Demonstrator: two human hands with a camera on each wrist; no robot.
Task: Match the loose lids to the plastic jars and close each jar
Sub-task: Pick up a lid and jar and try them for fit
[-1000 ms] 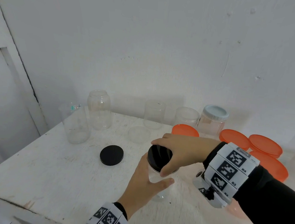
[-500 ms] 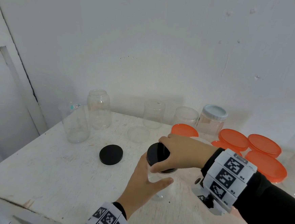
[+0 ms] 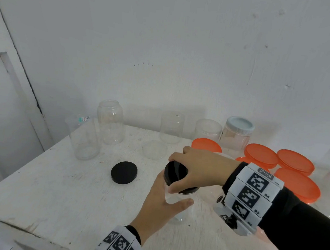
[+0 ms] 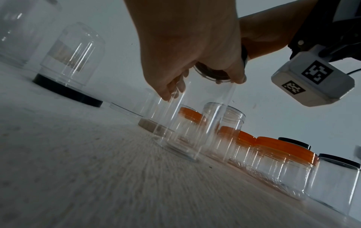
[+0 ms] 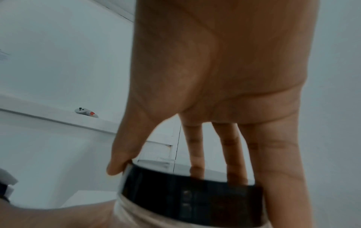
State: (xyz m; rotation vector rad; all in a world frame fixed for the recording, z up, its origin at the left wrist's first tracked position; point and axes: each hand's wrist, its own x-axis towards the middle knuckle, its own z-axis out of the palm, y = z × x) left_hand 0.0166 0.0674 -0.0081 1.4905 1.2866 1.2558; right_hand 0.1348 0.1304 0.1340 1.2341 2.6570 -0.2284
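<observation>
**Black lid going onto the clear jar**

Black lid (image 3: 176,174) sits on the clear jar (image 3: 177,206) at the near middle of the table (image 3: 56,191); right hand (image 3: 200,167) grips its rim, left hand (image 3: 160,203) wraps the jar's side; risk: lid seated crooked could cross-thread, or the light jar slips round if that hold loosens.

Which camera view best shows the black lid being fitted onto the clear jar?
The right wrist view: the black lid fills the foreground, gripped at its rim by the right hand. The head view shows only part of its top past the fingers. The left wrist view catches just a sliver from below.
</observation>
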